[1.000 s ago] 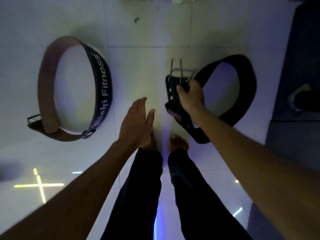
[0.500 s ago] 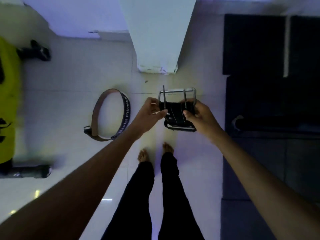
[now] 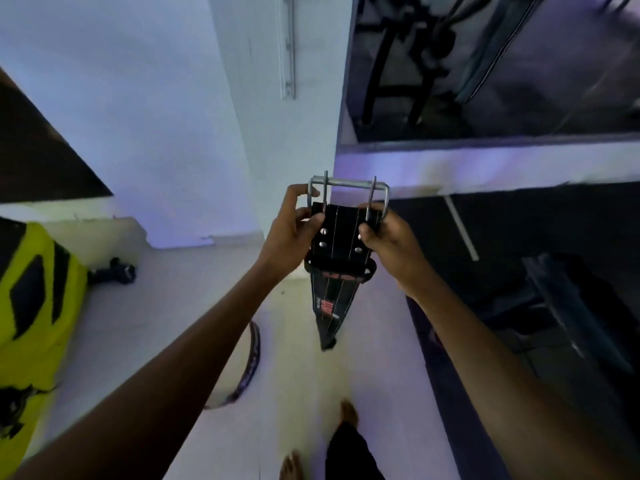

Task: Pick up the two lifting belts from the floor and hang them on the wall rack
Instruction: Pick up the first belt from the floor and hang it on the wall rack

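Both hands are up in front of the chest with the black belt (image 3: 337,244) between them. The left hand (image 3: 289,233) pinches the left edge near the steel buckle (image 3: 348,188), thumb on the face and a finger hooked at the frame; the right hand (image 3: 389,240) is closed around the right edge, thumb pressed onto the leather. The tail hangs straight down toward the floor (image 3: 301,375), clear of it.

So one belt is off the ground and in hand, but nothing is hung. The second belt (image 3: 247,368) lies on the floor to the near left, mostly hidden behind the left forearm. A metal rail (image 3: 288,46) runs up the white pillar (image 3: 294,133) straight ahead; that may be the rack, though no hooks show clearly.

As for writing, there is a red patch low on the black belt, too blurred to read. No legible text shows on the floor belt either.
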Motion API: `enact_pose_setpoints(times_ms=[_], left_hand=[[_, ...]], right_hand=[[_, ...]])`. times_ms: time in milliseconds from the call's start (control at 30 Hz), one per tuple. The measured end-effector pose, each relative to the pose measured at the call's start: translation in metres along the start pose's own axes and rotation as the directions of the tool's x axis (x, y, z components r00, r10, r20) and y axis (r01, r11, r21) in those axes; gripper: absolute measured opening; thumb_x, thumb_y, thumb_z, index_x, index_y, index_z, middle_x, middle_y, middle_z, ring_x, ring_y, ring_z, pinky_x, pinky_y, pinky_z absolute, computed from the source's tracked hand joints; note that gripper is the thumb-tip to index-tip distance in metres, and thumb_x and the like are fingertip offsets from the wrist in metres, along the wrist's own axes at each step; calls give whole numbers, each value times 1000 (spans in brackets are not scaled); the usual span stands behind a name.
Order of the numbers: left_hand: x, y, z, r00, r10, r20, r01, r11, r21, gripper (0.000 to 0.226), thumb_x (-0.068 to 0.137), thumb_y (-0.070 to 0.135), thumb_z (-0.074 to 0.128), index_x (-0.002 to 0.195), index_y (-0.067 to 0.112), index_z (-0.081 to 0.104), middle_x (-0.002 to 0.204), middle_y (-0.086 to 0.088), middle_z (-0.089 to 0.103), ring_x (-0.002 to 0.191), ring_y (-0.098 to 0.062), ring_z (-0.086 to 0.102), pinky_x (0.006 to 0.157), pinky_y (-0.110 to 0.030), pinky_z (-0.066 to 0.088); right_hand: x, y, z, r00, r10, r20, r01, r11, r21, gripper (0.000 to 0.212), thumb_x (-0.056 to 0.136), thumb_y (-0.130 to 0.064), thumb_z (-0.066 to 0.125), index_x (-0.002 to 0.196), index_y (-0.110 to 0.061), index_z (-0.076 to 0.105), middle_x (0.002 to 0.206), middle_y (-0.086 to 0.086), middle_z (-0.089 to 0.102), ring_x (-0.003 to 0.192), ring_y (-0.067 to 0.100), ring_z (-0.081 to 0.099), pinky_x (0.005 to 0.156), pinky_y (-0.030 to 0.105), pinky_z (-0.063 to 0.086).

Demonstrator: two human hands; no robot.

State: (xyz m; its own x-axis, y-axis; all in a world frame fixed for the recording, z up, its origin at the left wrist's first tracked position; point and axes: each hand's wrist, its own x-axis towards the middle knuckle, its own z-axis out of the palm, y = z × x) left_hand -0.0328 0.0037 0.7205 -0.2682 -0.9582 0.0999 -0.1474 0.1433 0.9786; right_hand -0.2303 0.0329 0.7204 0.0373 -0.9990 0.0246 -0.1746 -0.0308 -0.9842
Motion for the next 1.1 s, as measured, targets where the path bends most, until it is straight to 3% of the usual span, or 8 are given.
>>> enact_pose_setpoints(times_ms=[100, 267, 433, 567, 633, 700, 867, 1100], left_hand=[[4, 55, -10, 992, 99, -76, -98, 995, 14, 24, 102, 2, 48, 115, 21, 40, 92, -13, 71, 71, -16, 63, 70, -39, 54], [9, 142, -23, 954, 213, -212, -211, 977, 29, 22, 100, 3, 51, 114, 21, 48, 84, -9, 71, 63, -13, 63, 65, -33, 53], [22, 216, -26, 890, 311, -334, -298, 950, 91, 22, 99, 3, 53, 115, 18, 53, 82, -22, 71, 66, -28, 62, 65, -48, 57], [31, 271, -37, 816, 375, -439, -352, 926, 136, 20, 99, 5, 53, 114, 19, 52, 84, -21, 71, 63, -26, 59, 60, -39, 53], [33, 297, -44, 767, 400, -501, -377, 914, 153, 19, 99, 6, 53, 115, 18, 53, 85, -23, 72, 59, -24, 57, 54, -33, 51], [36, 324, -51, 713, 438, -547, -401, 895, 194, 19, 99, 7, 54, 115, 17, 55, 80, -20, 69, 55, -21, 56, 47, -26, 48], [43, 386, -72, 608, 501, -616, -464, 854, 236, 20, 98, 8, 56, 115, 17, 56, 72, -5, 66, 48, -12, 54, 44, -20, 45], [53, 452, -98, 572, 526, -629, -517, 827, 221, 18, 98, 10, 56, 109, 23, 57, 76, -3, 66, 58, -19, 59, 55, -30, 52]], right_hand=[[3, -57, -6, 997, -71, -5, 71, 997, 23, 24, 98, -8, 54, 121, 0, 55, 116, 20, 66, 106, 20, 65, 93, 29, 54], [22, -146, -18, 973, -228, -17, 228, 974, 5, 13, 92, -32, 61, 100, -22, 64, 97, 4, 67, 94, 19, 63, 96, 50, 50], [39, -218, -34, 953, -300, -46, 302, 952, 56, 10, 94, -34, 62, 96, -25, 65, 92, -5, 66, 92, 13, 62, 92, 39, 49], [44, -275, -38, 909, -413, -48, 416, 905, 92, 27, 89, -42, 63, 106, -21, 69, 103, 0, 71, 103, 20, 67, 87, 33, 52], [42, -302, -37, 884, -466, -42, 468, 876, 115, 26, 92, -39, 62, 110, -22, 67, 101, -4, 72, 100, 7, 69, 90, 24, 53], [39, -325, -34, 851, -524, -33, 523, 841, 135, 17, 95, -31, 61, 110, -23, 64, 92, -11, 71, 85, -7, 68, 80, 13, 53], [39, -357, -21, 788, -607, -106, 613, 753, 239, 22, 89, -21, 69, 111, -20, 67, 94, -9, 76, 90, 6, 73, 79, 18, 58], [51, -366, -2, 748, -644, -161, 659, 691, 298, 34, 76, -27, 77, 107, -17, 69, 94, -8, 76, 87, 5, 71, 72, 16, 56]])
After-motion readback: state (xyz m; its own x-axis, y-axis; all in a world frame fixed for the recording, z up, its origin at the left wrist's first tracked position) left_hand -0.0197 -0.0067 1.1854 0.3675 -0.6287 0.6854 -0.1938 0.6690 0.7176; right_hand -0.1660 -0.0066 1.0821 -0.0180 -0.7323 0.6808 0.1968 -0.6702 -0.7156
